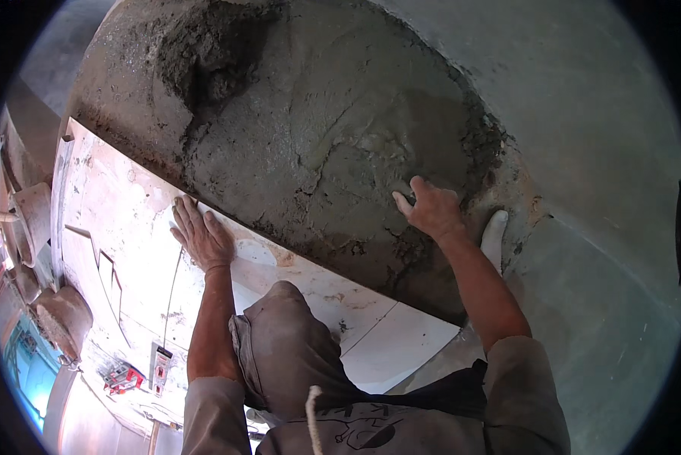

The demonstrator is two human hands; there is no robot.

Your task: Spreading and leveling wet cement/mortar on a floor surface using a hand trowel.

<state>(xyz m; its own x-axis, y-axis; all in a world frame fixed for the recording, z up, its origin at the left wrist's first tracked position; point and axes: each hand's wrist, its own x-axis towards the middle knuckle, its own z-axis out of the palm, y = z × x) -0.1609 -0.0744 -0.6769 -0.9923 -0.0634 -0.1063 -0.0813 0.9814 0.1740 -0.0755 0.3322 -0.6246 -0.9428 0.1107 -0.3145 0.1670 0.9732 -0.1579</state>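
Observation:
A bed of wet grey mortar [249, 136] lies in front of me, its surface partly smoothed and partly rough. My left hand [204, 233] rests palm down on white tiles [295, 264], with its fingertips close to the tile edge bordering the mortar. Low over the right part of the mortar, my right hand [436, 207] is curled, its thumb and forefinger pointing left. Whether it grips anything is hidden. My bent knee [283, 307] is over the tiles. Just right of my right forearm shows a pale, rounded toe-like tip [494, 230].
A dark mortar heap [215, 62] rises at the far left of the bed. Smooth grey floor [602, 170] borders it on the right. Dirty buckets [64, 318] stand at left, near a red tool [123, 378] and a narrow red-and-grey item [161, 367]. A cord [314, 418] hangs before me.

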